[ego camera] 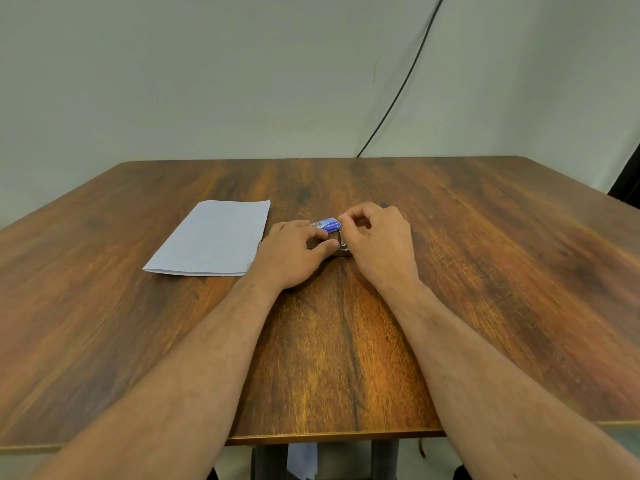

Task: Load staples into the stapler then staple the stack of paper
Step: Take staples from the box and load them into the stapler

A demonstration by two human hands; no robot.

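A small stapler (341, 249) lies at the middle of the wooden table (485, 254), mostly hidden by both hands; only its metal end shows. My left hand (294, 252) grips its left part, thumb along the front. A small blue staple box (327, 225) sits just behind, touching my left fingers. My right hand (379, 237) has its fingers curled and pinches at the stapler's metal end beside the box. The stack of white paper (214, 237) lies flat to the left, its right edge next to my left hand.
A black cable (401, 91) runs down the pale wall behind the table's far edge. A dark object (627, 181) stands at the far right edge of view. The table's near edge runs between my forearms.
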